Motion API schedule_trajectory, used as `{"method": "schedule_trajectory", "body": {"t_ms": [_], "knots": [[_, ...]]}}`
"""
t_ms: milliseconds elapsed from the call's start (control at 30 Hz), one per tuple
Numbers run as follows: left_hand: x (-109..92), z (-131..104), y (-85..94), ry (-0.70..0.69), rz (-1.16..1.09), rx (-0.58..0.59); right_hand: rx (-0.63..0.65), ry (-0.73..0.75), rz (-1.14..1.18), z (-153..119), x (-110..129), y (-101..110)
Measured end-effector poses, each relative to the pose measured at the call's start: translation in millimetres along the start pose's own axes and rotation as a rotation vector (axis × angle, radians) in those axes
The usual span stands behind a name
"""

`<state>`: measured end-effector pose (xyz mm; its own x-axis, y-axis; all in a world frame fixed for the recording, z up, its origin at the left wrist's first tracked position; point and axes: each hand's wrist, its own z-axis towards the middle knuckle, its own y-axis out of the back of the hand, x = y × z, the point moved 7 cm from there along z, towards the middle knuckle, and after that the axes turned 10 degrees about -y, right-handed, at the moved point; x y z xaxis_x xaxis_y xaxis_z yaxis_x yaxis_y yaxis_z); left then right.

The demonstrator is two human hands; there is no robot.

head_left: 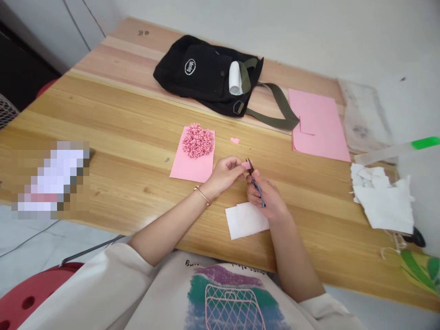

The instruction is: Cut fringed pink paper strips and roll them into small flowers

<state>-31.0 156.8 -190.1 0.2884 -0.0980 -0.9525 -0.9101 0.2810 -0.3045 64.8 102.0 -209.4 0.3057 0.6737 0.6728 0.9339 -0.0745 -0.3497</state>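
My left hand (226, 174) pinches a small piece of pink paper (246, 165) over the table. The fingers of my right hand (267, 195) are wrapped round a pair of scissors (256, 183), whose blades point away from me and meet the pink piece. Beyond my left hand, a cluster of curled pink paper flowers (197, 141) rests on a pink paper sheet (191, 167). A tiny pink scrap (235, 140) lies to the right of that sheet. Beneath my right hand is a white sheet of paper (240, 222), partly covered by the hand.
A black bag (202, 68) with a green strap lies at the back, a white roll (234, 78) on it. Stacked pink paper (319, 133) is at the back right. Crumpled white tissue (385, 197) sits far right. A blurred-out object (55, 178) lies at left.
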Motion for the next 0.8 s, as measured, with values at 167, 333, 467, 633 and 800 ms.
{"method": "schedule_trajectory", "body": {"t_ms": [167, 333, 467, 633, 800], "knots": [[0.0, 0.6, 0.3, 0.015, 0.024, -0.003, 0.001, -0.006, 0.019, 0.6, -1.0, 0.8], [1.1, 0.8, 0.8, 0.018, 0.029, -0.006, 0.008, 0.000, 0.034, 0.8, -1.2, 0.8], [1.7, 0.4, 1.5, 0.016, 0.042, -0.004, 0.008, 0.014, 0.040, 1.1, -1.2, 0.5], [1.4, -0.6, 1.7, 0.010, 0.057, 0.003, 0.017, 0.008, 0.052, 1.4, -1.9, 0.3], [2.6, -1.3, 2.4, 0.020, 0.048, -0.006, 0.034, -0.001, 0.063, 0.1, -1.0, -0.6]]}}
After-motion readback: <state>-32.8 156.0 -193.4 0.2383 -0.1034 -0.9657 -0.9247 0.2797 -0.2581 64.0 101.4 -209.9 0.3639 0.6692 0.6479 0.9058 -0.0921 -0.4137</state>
